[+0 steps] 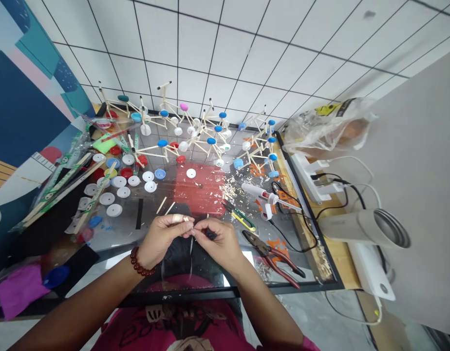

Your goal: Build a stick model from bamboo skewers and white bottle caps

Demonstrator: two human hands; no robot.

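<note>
My left hand (162, 239) and my right hand (217, 241) meet over the near edge of the glass table (196, 287). Both are pinched closed on a thin, pale wooden stick (191, 233) held between their fingertips. The left forefinger wears a pale bandage, and a red bead bracelet (139, 263) circles the left wrist. Something small and dark shows under the right fingers; I cannot make it out. Two loose sticks (165, 206) lie just beyond the hands.
Several stick-and-cap models (196, 131) stand at the back. White, red and blue bottle caps (119, 183) lie left, beside packets of sticks (64, 183). A glue gun (261, 195), green-handled cutters (241, 217) and red pliers (274, 256) lie right. A power strip (309, 178) sits beyond.
</note>
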